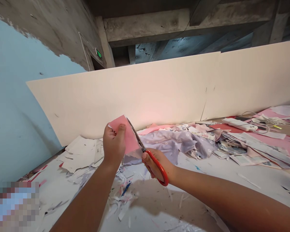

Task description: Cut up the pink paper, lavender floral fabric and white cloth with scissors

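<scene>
My left hand (113,145) grips a piece of pink paper (130,138), its thumb pressed on the front face and the fingers behind it. In my right hand (157,166) is a pair of scissors (160,170) with red handles. The scissor blades point up and to the left and lie along the right edge of the pink paper. Whether the blades are parted there I cannot tell. Both hands are held above the white tabletop (145,199). Behind them lies crumpled lavender fabric (164,143) with small white flowers.
Paper scraps (122,196) litter the tabletop below my hands. White sheets (83,153) lie at the left. At the right are stacked cut pieces (234,146), a white power strip (240,124) and cords. A tall cream board (147,93) stands along the back edge.
</scene>
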`<action>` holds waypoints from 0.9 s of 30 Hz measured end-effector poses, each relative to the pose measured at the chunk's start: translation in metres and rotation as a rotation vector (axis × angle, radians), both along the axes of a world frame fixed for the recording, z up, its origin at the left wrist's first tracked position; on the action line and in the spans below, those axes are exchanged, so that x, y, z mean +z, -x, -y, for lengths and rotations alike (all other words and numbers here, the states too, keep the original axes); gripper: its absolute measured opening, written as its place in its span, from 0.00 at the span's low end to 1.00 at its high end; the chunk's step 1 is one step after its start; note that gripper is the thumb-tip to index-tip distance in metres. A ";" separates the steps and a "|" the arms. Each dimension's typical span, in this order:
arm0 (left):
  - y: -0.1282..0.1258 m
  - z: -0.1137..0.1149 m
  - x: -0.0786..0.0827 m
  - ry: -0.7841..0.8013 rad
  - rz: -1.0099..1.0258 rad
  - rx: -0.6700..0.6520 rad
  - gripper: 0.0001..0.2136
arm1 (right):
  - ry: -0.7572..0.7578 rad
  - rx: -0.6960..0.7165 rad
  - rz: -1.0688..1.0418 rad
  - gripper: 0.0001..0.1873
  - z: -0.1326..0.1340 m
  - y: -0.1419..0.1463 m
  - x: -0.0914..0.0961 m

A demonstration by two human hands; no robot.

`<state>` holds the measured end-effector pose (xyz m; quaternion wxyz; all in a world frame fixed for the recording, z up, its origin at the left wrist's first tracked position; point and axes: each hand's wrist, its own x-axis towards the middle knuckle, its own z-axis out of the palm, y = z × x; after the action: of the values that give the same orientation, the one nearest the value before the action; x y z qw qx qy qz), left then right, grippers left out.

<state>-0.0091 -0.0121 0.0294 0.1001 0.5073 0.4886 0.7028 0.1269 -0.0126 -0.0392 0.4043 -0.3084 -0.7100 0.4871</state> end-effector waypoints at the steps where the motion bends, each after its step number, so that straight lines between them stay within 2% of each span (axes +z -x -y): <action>1: 0.000 0.000 0.000 0.005 0.000 0.000 0.13 | -0.016 0.004 0.010 0.27 0.000 0.000 0.000; 6: 0.002 0.000 0.000 0.027 -0.018 -0.001 0.12 | -0.163 0.080 0.029 0.29 0.004 0.000 0.004; 9: 0.001 0.001 0.001 0.040 -0.001 -0.016 0.12 | -0.184 0.119 0.036 0.29 0.005 0.000 0.006; 19: -0.007 0.002 -0.001 0.041 0.030 -0.147 0.10 | -0.174 0.025 0.089 0.31 0.001 -0.008 0.010; 27: -0.008 0.000 -0.003 0.065 -0.011 -0.158 0.10 | -0.226 0.004 0.112 0.30 0.002 -0.007 0.011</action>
<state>-0.0010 -0.0124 0.0261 0.1691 0.5447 0.4702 0.6735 0.1339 -0.0143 -0.0286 0.3951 -0.2862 -0.7826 0.3867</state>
